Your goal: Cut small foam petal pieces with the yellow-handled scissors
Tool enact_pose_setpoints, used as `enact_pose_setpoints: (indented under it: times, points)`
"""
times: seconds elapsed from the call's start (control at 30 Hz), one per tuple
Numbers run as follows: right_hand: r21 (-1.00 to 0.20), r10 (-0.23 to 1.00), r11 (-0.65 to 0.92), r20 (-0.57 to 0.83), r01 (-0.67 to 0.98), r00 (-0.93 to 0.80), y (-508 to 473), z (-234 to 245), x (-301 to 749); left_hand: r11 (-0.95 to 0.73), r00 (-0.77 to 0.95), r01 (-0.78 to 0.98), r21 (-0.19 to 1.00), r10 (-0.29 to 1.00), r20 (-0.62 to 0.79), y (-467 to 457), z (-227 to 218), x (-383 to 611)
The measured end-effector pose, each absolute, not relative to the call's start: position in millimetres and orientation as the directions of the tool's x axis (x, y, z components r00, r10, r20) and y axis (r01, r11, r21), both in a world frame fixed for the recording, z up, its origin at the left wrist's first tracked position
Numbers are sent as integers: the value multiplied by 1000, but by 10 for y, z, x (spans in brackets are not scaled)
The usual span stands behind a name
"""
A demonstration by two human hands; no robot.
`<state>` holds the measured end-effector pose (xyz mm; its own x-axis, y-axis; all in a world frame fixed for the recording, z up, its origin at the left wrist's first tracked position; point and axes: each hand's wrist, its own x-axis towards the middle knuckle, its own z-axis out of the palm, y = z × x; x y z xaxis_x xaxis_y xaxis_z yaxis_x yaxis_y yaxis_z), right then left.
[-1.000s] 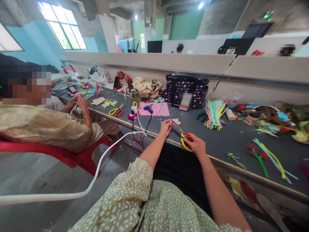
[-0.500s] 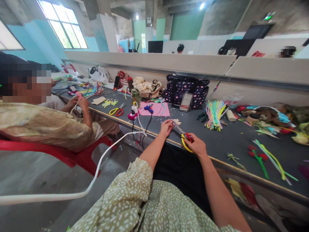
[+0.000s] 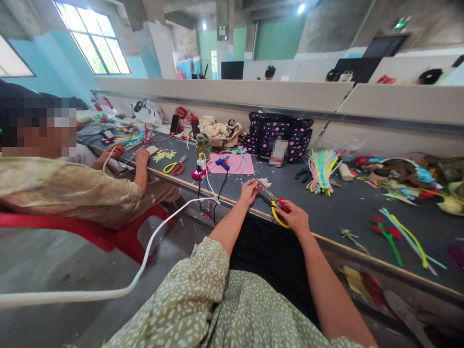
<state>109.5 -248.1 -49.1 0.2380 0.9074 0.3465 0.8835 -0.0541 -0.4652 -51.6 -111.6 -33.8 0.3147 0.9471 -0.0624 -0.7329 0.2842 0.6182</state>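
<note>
Scissors (image 3: 268, 192) with one yellow and one red handle are in my right hand (image 3: 297, 218), its fingers round the handles. Their blades point up and left to my left hand (image 3: 250, 191). The fingers of my left hand are pinched together at the blade tips; whatever they hold is too small to make out. Just beyond the tips lies a small pile of pale cut pieces (image 3: 265, 182) on the dark tabletop (image 3: 290, 186). Both hands are over the table's front edge.
A pink sheet (image 3: 246, 164) carries blue pliers or a glue gun (image 3: 222, 164). Pipe cleaners (image 3: 321, 171) stand bundled near a dark patterned bag (image 3: 279, 135). Another pair of scissors (image 3: 176, 166) lies left. A white cable (image 3: 159, 227) hangs beside me. A co-worker (image 3: 65, 188) sits left.
My hands and the scissors stay almost in place. The co-worker's hands have moved apart, one reaching right onto the table.
</note>
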Motion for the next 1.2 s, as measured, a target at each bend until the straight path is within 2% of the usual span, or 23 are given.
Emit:
enact_pose_setpoints:
  times: [0.2,0.43,0.77,1.2]
  points:
    - [-480,910,-75,325,874,257,-2453,-480,1107,271,291,-721,638,954,-76,-1105,-341,-516]
    - [-405,938,-128,248,905,244,-2527,-304,1022,266,285,-752,603,956,-66,-1072,-373,-514]
    - [-457,932,-122,252,881,259,-2509,-397,1067,283,336,-762,583,942,-19,-1074,-391,-526]
    - [-507,928,-79,276,858,249,-2471,-458,1103,293,337,-735,612,940,-46,-1110,-338,-535]
